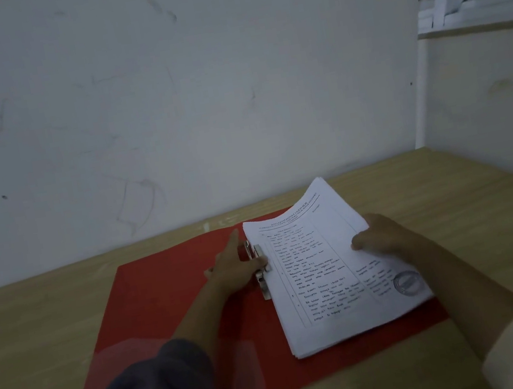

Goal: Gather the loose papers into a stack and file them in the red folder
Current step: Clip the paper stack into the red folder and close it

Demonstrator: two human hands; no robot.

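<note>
Stack of papers (323, 278), handwritten table with round stamp, lies on open red folder (170, 297); right hand (383, 237) pinches its edge; left hand (238, 267), fingers straight, touches metal clip (264, 288)

SITE: I read this as a plain office or study corner | DESK: wood-grain desk (451, 189) set against a scuffed white wall (163, 91) | WINDOW: white window frame (453, 1) at upper right | PAPERWORK: red folder (170, 297) lying open, metal clip (263, 286), stack of papers (323, 278) with handwritten table entries and a round ink stamp (406, 283)
</note>
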